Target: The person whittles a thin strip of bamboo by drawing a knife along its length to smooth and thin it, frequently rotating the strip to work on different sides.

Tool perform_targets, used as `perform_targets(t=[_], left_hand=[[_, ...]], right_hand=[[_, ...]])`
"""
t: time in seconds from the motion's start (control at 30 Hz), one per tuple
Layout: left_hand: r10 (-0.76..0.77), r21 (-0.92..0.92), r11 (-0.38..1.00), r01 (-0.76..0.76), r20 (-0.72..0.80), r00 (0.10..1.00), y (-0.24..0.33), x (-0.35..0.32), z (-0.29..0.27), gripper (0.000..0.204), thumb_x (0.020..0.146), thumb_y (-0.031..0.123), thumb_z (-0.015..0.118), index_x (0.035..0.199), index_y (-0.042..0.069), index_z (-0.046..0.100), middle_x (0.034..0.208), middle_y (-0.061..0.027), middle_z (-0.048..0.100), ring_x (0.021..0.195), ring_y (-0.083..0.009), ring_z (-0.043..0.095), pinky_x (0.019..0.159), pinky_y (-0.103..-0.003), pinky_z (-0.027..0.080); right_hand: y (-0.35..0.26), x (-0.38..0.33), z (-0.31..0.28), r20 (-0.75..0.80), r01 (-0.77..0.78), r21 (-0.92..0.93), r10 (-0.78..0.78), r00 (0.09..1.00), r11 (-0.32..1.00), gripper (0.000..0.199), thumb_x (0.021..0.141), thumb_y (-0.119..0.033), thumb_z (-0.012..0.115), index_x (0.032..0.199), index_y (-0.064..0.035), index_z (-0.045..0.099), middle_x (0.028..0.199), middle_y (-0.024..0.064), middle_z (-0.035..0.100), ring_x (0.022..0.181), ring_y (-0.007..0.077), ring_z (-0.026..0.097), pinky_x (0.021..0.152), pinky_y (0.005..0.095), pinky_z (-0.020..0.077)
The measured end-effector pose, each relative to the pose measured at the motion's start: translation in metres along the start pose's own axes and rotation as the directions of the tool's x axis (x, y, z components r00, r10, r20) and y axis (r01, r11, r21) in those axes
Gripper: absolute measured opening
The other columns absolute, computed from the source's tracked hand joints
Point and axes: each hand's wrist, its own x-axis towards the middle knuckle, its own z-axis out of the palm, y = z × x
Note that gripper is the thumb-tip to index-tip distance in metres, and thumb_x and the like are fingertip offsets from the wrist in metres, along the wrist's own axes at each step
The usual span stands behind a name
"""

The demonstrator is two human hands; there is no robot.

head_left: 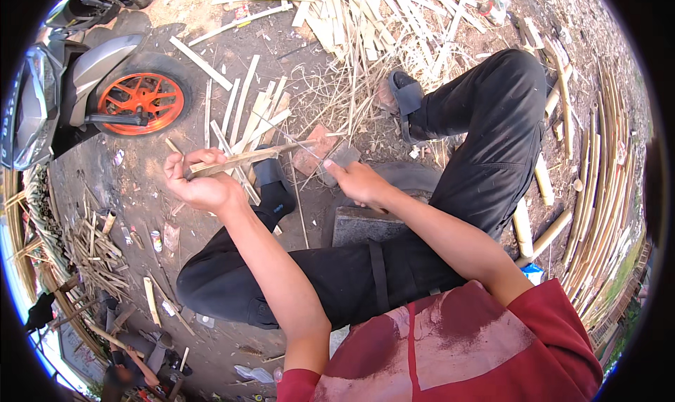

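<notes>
My left hand [204, 184] is closed around a thin pale bamboo strip [246, 158]; my right hand [358, 180] grips a dark flat blade [339, 156] at its tip. Many split slats [365, 15] already lie piled ahead, so I judge the work well along, though this strip is unfinished.

L hand [200, 184] grips bamboo strip [246, 159]; R hand [358, 180] holds blade [342, 156] near its tip.

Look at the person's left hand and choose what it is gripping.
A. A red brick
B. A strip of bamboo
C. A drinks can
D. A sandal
B: the left hand is closed around a pale, flat strip of bamboo that runs toward the right hand, while the brick lies on the ground beyond it and the sandal is on the person's foot.
</notes>
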Motion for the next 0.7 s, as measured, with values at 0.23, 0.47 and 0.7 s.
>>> perform_targets(t=[0.23, 0.47, 0.7], left_hand=[[0.050, 0.047, 0.996, -0.075, 0.403, 0.914, -0.001, -0.039, 0.015, 0.026, 0.096, 0.025, 0.044, 0.076, 0.008, 0.043, 0.077, -0.0054, 0.041, 0.070, -0.0160, 0.039, 0.067, -0.031, 0.036], [0.128, -0.005, 0.992, -0.128, 0.118, 0.985, -0.014, -0.040, 0.019, 0.034, 0.092, 0.023, 0.045, 0.064, 0.013, 0.029, 0.057, 0.0001, 0.032, 0.052, -0.0115, 0.028, 0.050, -0.028, 0.027], [0.253, 0.224, 0.953, -0.203, -0.225, 0.941, -0.019, -0.017, 0.035, 0.037, 0.090, 0.025, 0.046, 0.058, 0.012, 0.033, 0.054, -0.0013, 0.032, 0.049, -0.0156, 0.032, 0.049, -0.032, 0.026]], right_hand=[[-0.034, -0.032, 0.012, -0.021, 0.179, 0.247, -0.180, 0.984, 0.952, 0.082, 0.103, -0.063, 0.037, 0.073, 0.0088, 0.062, 0.075, 0.0246, 0.067, 0.075, 0.0363, 0.068, 0.072, 0.0512, 0.0491], [-0.021, -0.021, 0.018, -0.166, 0.386, 0.076, -0.370, 0.914, 0.920, 0.080, 0.104, -0.061, 0.038, 0.080, 0.0107, 0.063, 0.076, 0.0306, 0.065, 0.077, 0.0453, 0.067, 0.074, 0.0524, 0.0491], [0.000, 0.001, 0.012, -0.185, 0.340, -0.122, -0.358, 0.915, 0.933, 0.076, 0.105, -0.058, 0.038, 0.076, 0.0089, 0.062, 0.068, 0.0325, 0.060, 0.076, 0.0483, 0.064, 0.076, 0.0545, 0.0495]])
